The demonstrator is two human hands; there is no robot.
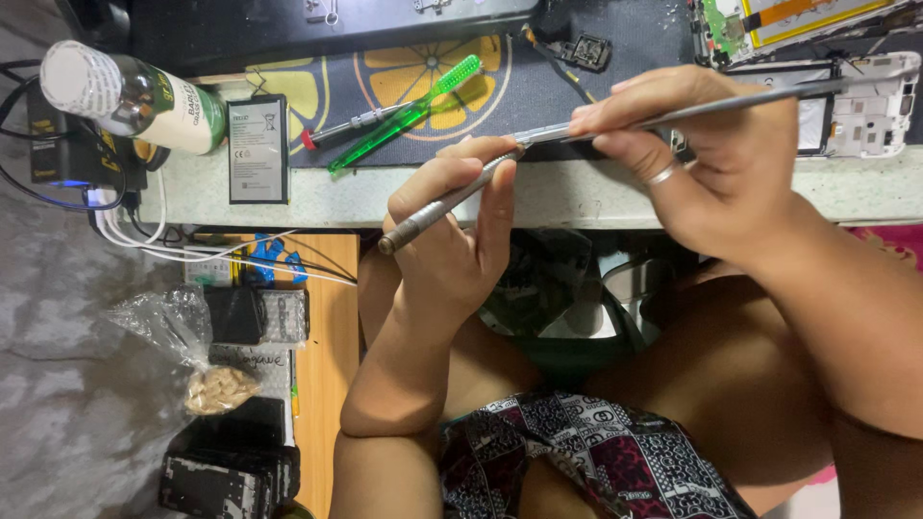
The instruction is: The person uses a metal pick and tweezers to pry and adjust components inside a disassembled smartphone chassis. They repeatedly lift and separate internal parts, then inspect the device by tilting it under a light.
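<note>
My left hand (pixel 452 245) sits at the centre of the frame, fingers closed around a grey metal screwdriver (pixel 437 207), its knurled end poking out to the lower left below my thumb. My right hand (pixel 692 154), upper right of centre, pinches a pair of tweezers (pixel 692 111) between thumb and fingers; they run as a long thin bar toward the upper right edge. A ring (pixel 663 175) shows on one right finger. The tips of the two tools meet just above my left fingertips, at the top centre; whether anything small is caught there I cannot tell.

Both hands hover over the pale edge of a bench (pixel 577 197). Behind them lies a dark mat (pixel 538 86) printed with citrus slices. On it, upper left of centre, rest a green toothbrush (pixel 409 113) and a small red-tipped driver (pixel 346 125), side by side. A flat black battery (pixel 258 149) lies left of them on the bench edge, and a bottle (pixel 125 96) lies on its side at the upper left. Opened phone parts (pixel 865 106) sit at the upper right. At the lower left, a clear bag (pixel 207 370) of nuts rests near dark boxes.
</note>
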